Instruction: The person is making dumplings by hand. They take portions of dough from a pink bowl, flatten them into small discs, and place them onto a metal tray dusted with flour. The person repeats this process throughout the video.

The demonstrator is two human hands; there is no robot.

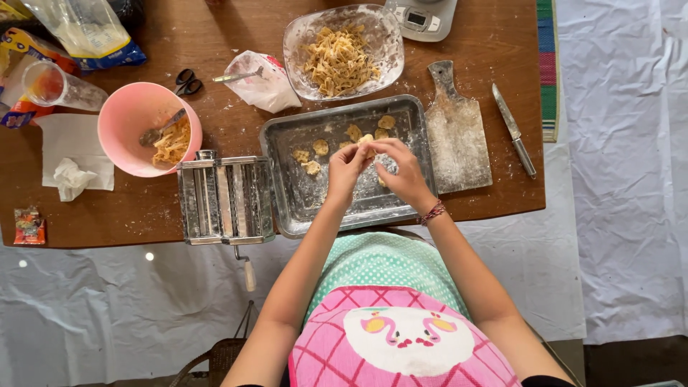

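- We see our left hand (pixel 346 167) and right hand (pixel 403 170) meeting over the metal baking tray (pixel 287 143), fingertips pinched together on one small piece of dough (pixel 366 140).
- The piece of dough sits between the two hands, at their fingertips, held above the tray's upper middle and not resting on it.
- Both hands are closed in a pinch on it; the right one wears a red braided bracelet (pixel 433 211).
- More shaped dough pieces (pixel 320 147) lie on the floured tray, just left of and beyond the hands.
- On the wooden desk (pixel 502 43) a pasta machine (pixel 224 200) stands touching the tray's left side, with a pink bowl (pixel 129 115) beyond it.
- A glass dish of cut noodles (pixel 341 59) is behind the tray; a floured cutting board (pixel 457 132) and knife (pixel 514 130) lie to its right.
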